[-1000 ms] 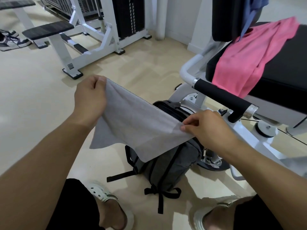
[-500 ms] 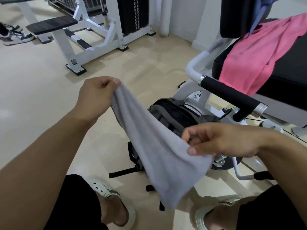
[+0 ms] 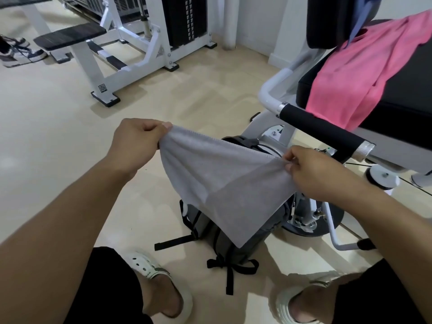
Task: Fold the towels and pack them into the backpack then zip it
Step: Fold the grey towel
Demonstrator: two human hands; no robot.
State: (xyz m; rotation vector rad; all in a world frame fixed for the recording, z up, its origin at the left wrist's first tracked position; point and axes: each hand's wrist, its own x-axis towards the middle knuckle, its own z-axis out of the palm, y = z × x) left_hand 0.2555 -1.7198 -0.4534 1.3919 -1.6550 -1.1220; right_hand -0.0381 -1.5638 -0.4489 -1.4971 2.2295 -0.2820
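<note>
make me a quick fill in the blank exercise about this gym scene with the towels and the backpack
1. Both the left hand and the right hand pinch the ____ towel.
2. The backpack stands on the ____.
3. A ____ towel lies draped over the black seat.

Missing words: grey; floor; pink

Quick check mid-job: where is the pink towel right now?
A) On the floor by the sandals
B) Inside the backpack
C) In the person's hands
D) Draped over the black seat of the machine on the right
D: the pink towel lies draped across the black seat, while both hands hold the grey towel.
</note>
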